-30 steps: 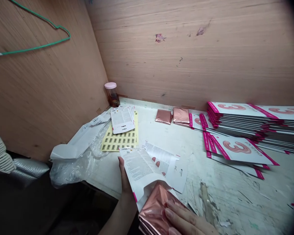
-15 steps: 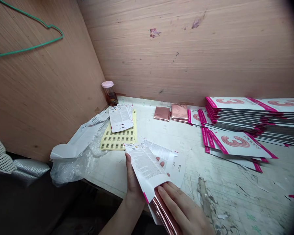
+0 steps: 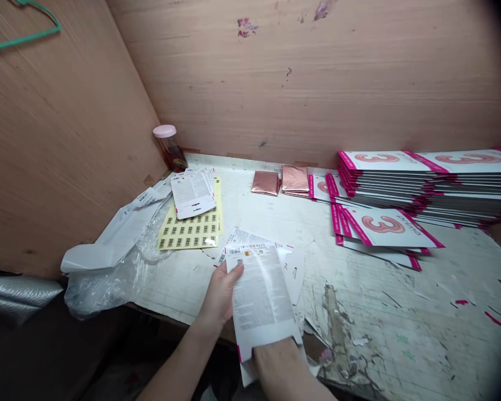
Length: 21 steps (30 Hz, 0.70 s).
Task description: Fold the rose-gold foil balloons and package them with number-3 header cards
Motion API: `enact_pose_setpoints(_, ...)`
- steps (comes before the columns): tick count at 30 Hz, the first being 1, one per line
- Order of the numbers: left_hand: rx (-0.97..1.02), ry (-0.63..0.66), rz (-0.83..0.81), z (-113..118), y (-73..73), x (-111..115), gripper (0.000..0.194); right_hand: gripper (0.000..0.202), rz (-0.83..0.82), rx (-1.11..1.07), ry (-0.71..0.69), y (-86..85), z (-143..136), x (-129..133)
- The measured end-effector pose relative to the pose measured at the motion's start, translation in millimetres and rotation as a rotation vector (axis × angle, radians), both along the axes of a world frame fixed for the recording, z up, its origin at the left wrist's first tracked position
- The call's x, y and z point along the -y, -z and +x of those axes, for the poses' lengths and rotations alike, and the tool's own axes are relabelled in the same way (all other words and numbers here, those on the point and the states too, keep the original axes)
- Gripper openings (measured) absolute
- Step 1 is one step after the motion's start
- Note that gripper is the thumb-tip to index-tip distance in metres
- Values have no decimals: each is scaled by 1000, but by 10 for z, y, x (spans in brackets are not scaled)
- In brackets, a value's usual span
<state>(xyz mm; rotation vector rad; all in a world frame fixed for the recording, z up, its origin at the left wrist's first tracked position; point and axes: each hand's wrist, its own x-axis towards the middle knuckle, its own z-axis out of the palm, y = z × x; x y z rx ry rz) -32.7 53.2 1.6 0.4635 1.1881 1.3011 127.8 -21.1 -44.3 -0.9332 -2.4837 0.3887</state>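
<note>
A white printed sleeve [image 3: 263, 295] with a pink edge is held above the table's front edge. My left hand [image 3: 221, 292] grips its upper left side, thumb on the printed face. Through the sleeve's open lower end goes my right hand [image 3: 281, 362]; its fingers are hidden inside, and so is whatever they hold. Behind the sleeve lies another printed white card [image 3: 294, 273] with hook-shaped cutouts. Further back are two folded rose-gold foil packets [image 3: 265, 182].
On the right stand stacks of cards [image 3: 384, 189] with a pink figure 3. Yellow barcode sheets [image 3: 187, 236] lie left under printed cards, beside crumpled clear plastic [image 3: 104, 287]. A pink-lidded jar [image 3: 172, 150] stands in the corner.
My right hand has gone inside the sleeve, and the rose-gold foil at its opening is out of sight. The sleeve is more upright, and my left thumb now presses its face. The view has shifted.
</note>
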Motion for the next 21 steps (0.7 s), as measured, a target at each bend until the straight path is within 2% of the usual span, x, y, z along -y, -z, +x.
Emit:
enact_pose_setpoints(3, -234, -49, 68, -137, 142, -112, 51, 24, 60, -115, -116, -53, 109, 53)
enact_pose_setpoints(5, -409, -121, 89, -184, 218, -109, 66, 24, 17, -194, -117, -135, 205, -50)
enact_pose_setpoints(7, -824, -122, 161, -209, 266, -31, 78, 30, -67, -206, -74, -200, 275, -234)
enact_pose_setpoints(8, -1072, -49, 219, -220, 285, 31, 77, 30, -100, -193, -73, -212, 290, -332)
enact_pose_setpoints(9, -1294, 82, 285, -230, 306, 101, 72, 28, -131, -179, -93, -209, 291, -419)
enact_pose_setpoints(11, -1541, 407, 394, -256, 368, 240, 61, 20, -172, -162, -122, -165, 251, -541)
enact_pose_setpoints(12, -1587, 537, 428, -271, 412, 296, 61, 17, -174, -139, -127, -134, 216, -573)
enact_pose_setpoints(14, -1654, 655, 454, -299, 518, 363, 64, 17, -142, -82, -134, -79, 132, -595)
enact_pose_setpoints(18, -1743, 625, 470, -320, 700, 363, 71, 17, -107, -11, -181, -50, 11, -630)
enact_pose_setpoints(21, -1749, 605, 478, -309, 739, 344, 72, 19, -138, 7, -235, -72, -4, -708)
